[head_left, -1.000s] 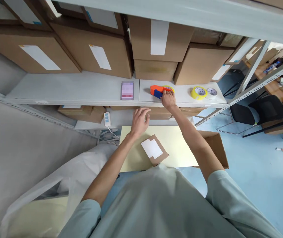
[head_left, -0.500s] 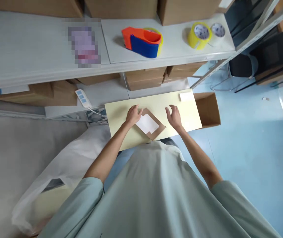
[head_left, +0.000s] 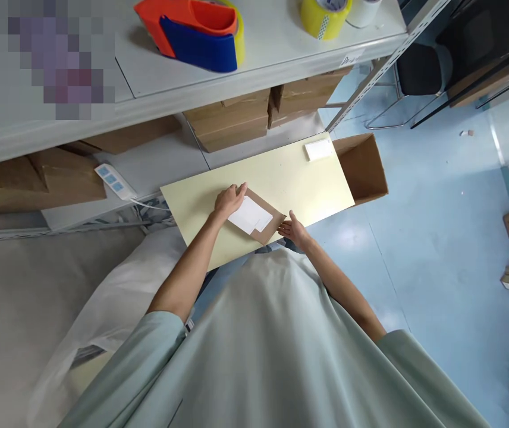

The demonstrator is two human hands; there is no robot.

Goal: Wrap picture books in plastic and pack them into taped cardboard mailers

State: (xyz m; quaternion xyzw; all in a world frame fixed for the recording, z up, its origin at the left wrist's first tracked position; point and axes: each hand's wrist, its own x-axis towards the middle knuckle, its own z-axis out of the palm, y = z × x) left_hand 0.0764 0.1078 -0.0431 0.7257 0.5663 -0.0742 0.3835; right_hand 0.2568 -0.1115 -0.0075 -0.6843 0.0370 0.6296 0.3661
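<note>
A flat brown cardboard piece (head_left: 276, 224) lies slantwise on the pale yellow board (head_left: 281, 166). White paper (head_left: 251, 214), apparently more than one sheet, covers much of its top. My left hand (head_left: 229, 201) grips the cardboard's upper left side, its thumb along the edge. At the right corner is my right hand (head_left: 294, 230), thumb raised and fingers stretched toward the edge, partly hidden there; whether they touch it I cannot tell. A small stack of white paper (head_left: 319, 150) sits at the board's far right corner.
An open cardboard box (head_left: 364, 169) stands beyond the board's right end. On the shelf above are a red and blue tape dispenser (head_left: 201, 41) and a yellow tape roll (head_left: 323, 21). A power strip (head_left: 115, 181) lies left, above a white plastic bag (head_left: 134, 285).
My right hand has come down and left from above the board to the cardboard's right corner. My left hand stays at the upper left side. The camera view has shifted.
</note>
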